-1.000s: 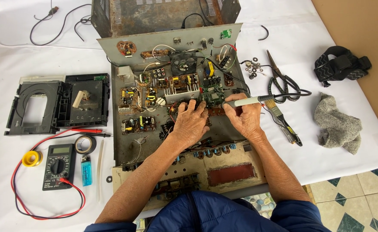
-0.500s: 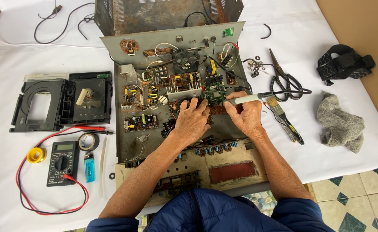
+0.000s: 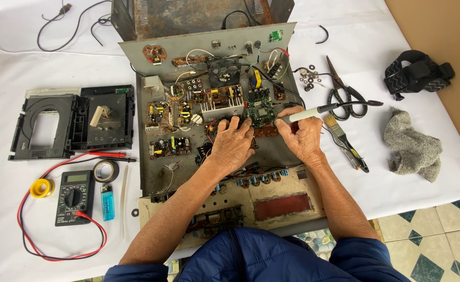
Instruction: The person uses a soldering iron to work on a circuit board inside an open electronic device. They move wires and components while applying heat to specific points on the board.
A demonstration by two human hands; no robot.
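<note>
Left hand point(image 3: 233, 144) flat, fingers spread, pressing circuit boards point(image 3: 217, 107); right hand point(image 3: 303, 137) grips soldering iron point(image 3: 326, 109) (tip at green board point(image 3: 260, 111)).

Two hands point(image 3: 232, 146) (one multimeter point(image 3: 74, 197)).
</note>
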